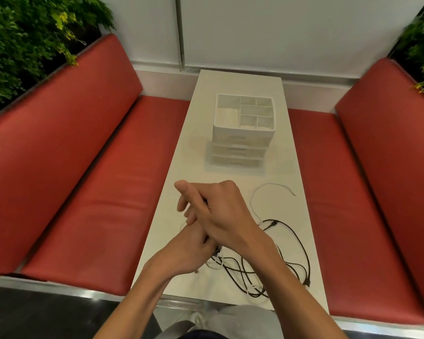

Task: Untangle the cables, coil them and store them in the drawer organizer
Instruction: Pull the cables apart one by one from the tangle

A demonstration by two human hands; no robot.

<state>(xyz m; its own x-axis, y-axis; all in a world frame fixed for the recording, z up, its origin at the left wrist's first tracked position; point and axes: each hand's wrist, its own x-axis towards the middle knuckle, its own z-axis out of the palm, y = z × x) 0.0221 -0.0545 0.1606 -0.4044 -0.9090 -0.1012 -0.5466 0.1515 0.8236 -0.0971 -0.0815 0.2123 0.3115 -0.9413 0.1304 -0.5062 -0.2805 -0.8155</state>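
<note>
Tabletop: a long, narrow white table (pixel 230 81) is running away from the person between a red padded bench on the left (pixel 96 167) and a matching one on the right (pixel 377 167).
Organizer: a white plastic drawer organizer (pixel 242 133) is standing upright on the far half of the table, showing three closed drawers at the front and an open tray of divided compartments on top.
Black cable: a thin black cable (pixel 272 224) is lying in tangled loops on the near right part of the table, well short of the organizer, with one end running up into the hands.
White cable: a thin white cable (pixel 269 184) is curving in an open arc on the table between the organizer and the black tangle, its lower part mixing in with the black loops.
Left hand: the left hand (pixel 189 250) is reaching in from the lower left and gripping the black cable, its fingers tucked under the other hand.
Right hand: the right hand (pixel 218 211) is crossing over the left with its back turned up; whether it is grasping the cable cannot be told.
Greenery: leafy green plants (pixel 22 45) are filling the far left corner behind the bench.
</note>
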